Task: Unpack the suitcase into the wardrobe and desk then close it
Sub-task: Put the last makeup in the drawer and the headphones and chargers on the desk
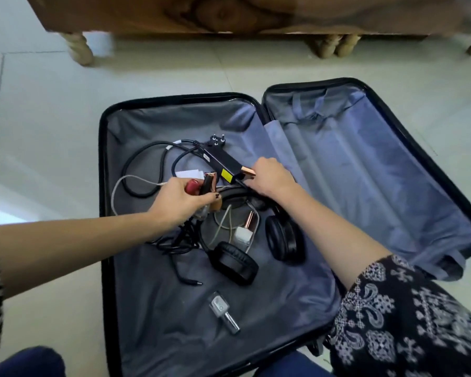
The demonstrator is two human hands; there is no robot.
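Unpacking stands partway: one suitcase (101,186) half shows only lining; headphones (233,263), adapter (220,161) and cables (178,240) remain. Left hand (180,201) grips several tubes (210,182); right hand (269,178) pinches another tube (248,171). Closing pending.

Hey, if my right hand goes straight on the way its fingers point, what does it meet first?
Most likely the black power adapter, lying just beyond the rose-gold tube that the right hand pinches. How high the hand is above the adapter is unclear.
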